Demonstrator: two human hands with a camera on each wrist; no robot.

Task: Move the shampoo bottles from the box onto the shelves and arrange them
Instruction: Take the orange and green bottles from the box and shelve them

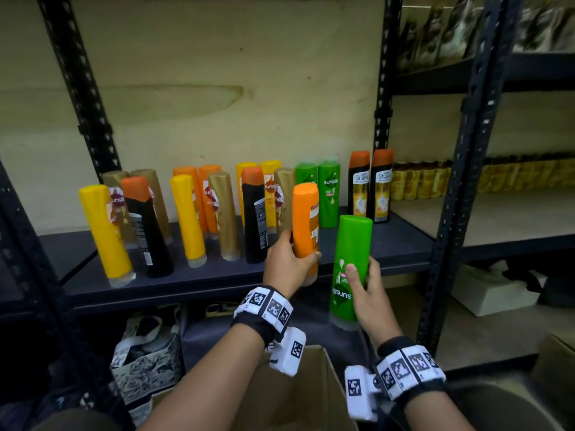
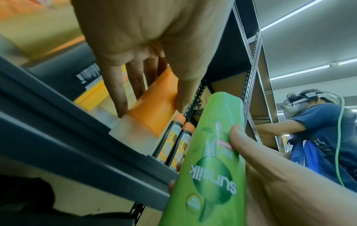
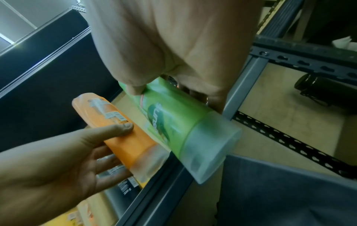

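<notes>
Crowding was the main risk, as I judged it: the shelf (image 1: pixel 389 241) already carried a tight, uneven cluster of cap-down bottles, several leaning, and the orange bottle (image 1: pixel 306 225) was going in just beside a gold one (image 1: pixel 284 197) and a black one (image 1: pixel 255 219). A nudge from the knuckles could have tipped these tall, narrow bottles into one another. The green bottle (image 1: pixel 350 269) hung off the shelf's front edge, near the orange one, so the two could also have knocked together. The left hand (image 1: pixel 287 264) reached forward over the shelf lip, thumb on one side and fingers wrapped round the orange bottle's lower body. The right hand (image 1: pixel 370 293) sat lower and nearer the box (image 1: pixel 308 396), thumb across the green label, fingers curled behind, bottle upright with cap down.
</notes>
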